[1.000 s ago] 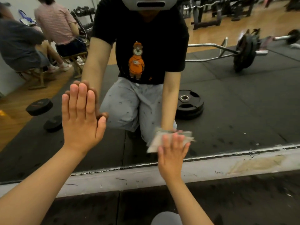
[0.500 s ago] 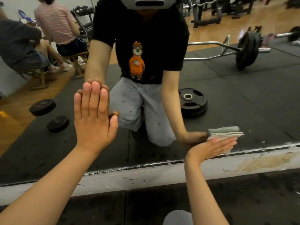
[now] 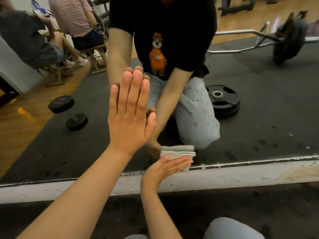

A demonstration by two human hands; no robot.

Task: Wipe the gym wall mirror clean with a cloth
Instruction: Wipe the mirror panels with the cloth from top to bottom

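Left hand (image 3: pixel 129 114) is lying flat on the mirror (image 3: pixel 259 121), fingers straight and pressed together, thumb slightly out, gripping nothing. It's looking like a brace. Right hand (image 3: pixel 165 168) is pressing the folded cloth (image 3: pixel 177 151) against the glass with straight fingers, no pinch or curl showing. Its thumb is hidden, so I can't tell if it's hooking the fold.

Cloth is sitting at 6 o'clock of the visible glass, right at the bottom edge where the glass is meeting the white ledge (image 3: pixel 224 178). It's at about 4 o'clock from the left hand, near but apart.

Progress, judging only: wiping is under way on the bottom strip. Dark specks are showing low on the glass at 3 o'clock of the cloth, and more at 9 o'clock. I can't tell whether they're sitting on the glass or on the reflected mat, so I'm not counting that low band as clean. Higher up, the glass is reflecting clearly, with the plates (image 3: pixel 222 100) at 1 o'clock of the cloth and the dumbbell (image 3: pixel 69 111) at 10 o'clock. No obvious streaks are showing there, but the top of the mirror is running out of view, so coverage is unknown.

Calling it mid-task: bottom strip in hand, sideways passes along the ledge likely left, the rest unverifiable
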